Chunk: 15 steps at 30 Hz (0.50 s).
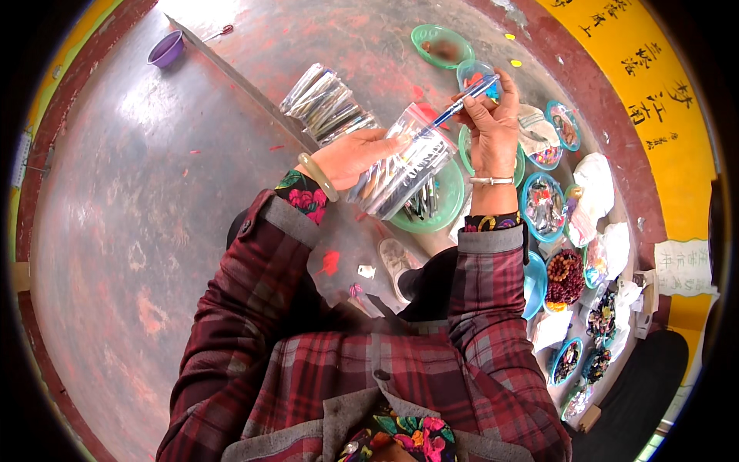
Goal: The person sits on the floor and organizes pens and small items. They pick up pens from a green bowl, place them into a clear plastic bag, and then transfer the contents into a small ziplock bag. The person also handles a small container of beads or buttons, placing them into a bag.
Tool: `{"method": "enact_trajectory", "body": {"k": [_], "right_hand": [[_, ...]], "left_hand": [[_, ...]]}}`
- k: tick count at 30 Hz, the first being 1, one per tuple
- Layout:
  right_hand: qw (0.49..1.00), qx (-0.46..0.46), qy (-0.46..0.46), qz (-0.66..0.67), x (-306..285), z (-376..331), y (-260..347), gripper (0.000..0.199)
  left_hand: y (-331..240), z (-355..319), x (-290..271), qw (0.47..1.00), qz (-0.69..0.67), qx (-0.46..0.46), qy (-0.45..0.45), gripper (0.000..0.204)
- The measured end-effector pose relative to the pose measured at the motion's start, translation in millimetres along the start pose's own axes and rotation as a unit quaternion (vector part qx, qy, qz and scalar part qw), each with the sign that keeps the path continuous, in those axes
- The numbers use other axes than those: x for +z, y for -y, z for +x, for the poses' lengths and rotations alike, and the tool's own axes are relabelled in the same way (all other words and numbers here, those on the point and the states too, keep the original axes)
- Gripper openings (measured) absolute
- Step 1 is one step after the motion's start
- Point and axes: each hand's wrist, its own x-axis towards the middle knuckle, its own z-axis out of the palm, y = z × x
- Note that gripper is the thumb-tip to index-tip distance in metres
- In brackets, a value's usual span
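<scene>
My left hand is closed on a clear plastic bag packed with pens, which it holds tilted above the floor. The bag has a red strip along its upper edge. In my right hand a blue pen is pinched between thumb and fingers. The pen slants down to the left, its lower end at the bag's upper edge. Whether that end is inside cannot be made out. Below the bag stands a pale green basin with loose dark pens in it, partly hidden by the bag.
Several filled pen bags lie piled on the floor beyond my left hand. On the right, blue bowls of small parts, a heap of dark red pieces and white bags line the wall. A purple basin sits far left.
</scene>
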Motion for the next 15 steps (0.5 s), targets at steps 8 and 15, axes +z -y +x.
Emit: {"method": "enact_trajectory", "body": {"k": [8,15], "right_hand": [[0.999,0.009,0.038,-0.016,5,-2,-11,0.059],[0.996,0.063,0.043,-0.048,10,-7,-25,0.039]], "left_hand": [[-6,-2,3,0.995,-0.094,-0.027,-0.008,0.033],[-5,3,5,0.994,-0.102,0.006,-0.034,0.039]]}}
